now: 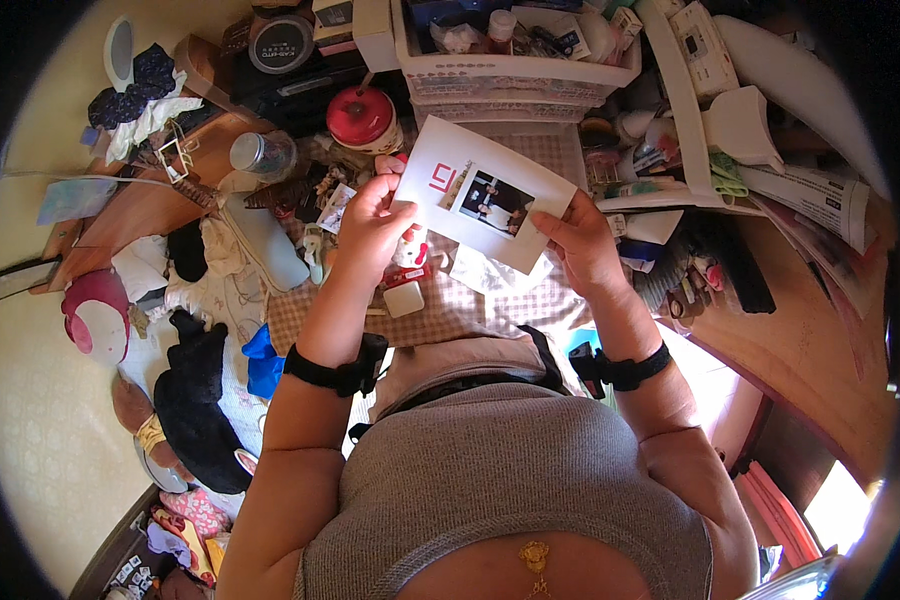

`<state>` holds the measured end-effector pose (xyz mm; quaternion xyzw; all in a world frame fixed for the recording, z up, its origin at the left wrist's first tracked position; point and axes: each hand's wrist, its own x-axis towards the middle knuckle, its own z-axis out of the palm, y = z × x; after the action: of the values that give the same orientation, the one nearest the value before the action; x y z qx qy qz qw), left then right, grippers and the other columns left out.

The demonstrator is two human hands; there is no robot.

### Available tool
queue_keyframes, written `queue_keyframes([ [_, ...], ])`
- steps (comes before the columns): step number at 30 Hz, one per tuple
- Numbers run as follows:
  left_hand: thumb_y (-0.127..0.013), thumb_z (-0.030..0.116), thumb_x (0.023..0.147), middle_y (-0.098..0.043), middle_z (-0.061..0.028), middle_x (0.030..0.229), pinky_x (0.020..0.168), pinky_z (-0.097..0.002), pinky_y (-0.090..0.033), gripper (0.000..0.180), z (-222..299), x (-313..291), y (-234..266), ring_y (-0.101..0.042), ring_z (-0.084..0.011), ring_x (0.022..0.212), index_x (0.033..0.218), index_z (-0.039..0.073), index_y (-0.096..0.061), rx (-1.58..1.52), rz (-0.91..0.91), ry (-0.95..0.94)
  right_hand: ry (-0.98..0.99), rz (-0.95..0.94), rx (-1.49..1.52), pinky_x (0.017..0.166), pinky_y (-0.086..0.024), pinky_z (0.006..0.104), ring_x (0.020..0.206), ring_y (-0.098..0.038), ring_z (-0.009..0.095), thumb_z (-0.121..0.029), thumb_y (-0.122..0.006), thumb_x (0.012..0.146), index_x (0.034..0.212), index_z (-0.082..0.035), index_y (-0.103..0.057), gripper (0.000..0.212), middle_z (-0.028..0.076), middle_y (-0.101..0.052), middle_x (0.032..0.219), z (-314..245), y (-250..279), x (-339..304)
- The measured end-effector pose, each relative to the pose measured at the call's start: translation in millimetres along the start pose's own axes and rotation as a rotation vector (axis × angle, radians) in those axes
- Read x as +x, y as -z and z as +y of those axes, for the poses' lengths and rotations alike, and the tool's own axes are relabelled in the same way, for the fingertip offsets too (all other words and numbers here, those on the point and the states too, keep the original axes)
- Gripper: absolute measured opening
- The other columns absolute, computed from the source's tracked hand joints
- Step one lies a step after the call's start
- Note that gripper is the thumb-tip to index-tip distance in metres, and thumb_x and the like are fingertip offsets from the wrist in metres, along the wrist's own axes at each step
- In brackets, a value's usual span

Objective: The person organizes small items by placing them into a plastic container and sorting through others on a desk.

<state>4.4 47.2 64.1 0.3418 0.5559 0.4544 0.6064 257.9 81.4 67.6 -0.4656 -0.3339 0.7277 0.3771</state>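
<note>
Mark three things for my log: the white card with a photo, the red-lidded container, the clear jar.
White card with a photo [492, 204]: head view, on the dark picture.
Red-lidded container [358, 118]: head view, on the lid.
Clear jar [277, 157]: head view, on its see-through side.

A ribbed grey top [490, 465] is worn with a gold pendant [534, 552] and black straps [638, 371] round both forearms [342, 318].
</note>
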Motion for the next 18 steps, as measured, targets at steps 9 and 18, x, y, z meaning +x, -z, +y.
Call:
queue_keyframes([
  [9, -0.064, 0.010, 0.076, -0.064, -0.0134, 0.095, 0.074, -0.0334, -0.050, 0.035, -31, 20, -10, -0.065, -0.0239, 0.086, 0.108, 0.001, -0.052, 0.699, -0.001, -0.033, -0.002, 0.087, -0.366, 0.073, -0.049, 0.0265, 0.086, -0.061, 0.015, 0.000, -0.061, 0.082, 0.115, 0.004, -0.048, 0.036, 0.011, -0.063, 0.098, 16, 37, 28],
  [18, -0.060, 0.009, 0.085, -0.062, -0.0093, 0.090, 0.066, -0.0290, -0.055, 0.024, -6, 19, -13, -0.063, -0.0162, 0.077, 0.108, 0.003, -0.055, 0.029, 0.160, -0.014, -0.173, -0.019, -0.029, 0.071, -0.053, 0.0305, 0.087, -0.063, 0.021, -0.004, -0.068, 0.074, 0.112, 0.003, -0.051, 0.042, 0.013, -0.063, 0.096, -11, 4, 16],
])
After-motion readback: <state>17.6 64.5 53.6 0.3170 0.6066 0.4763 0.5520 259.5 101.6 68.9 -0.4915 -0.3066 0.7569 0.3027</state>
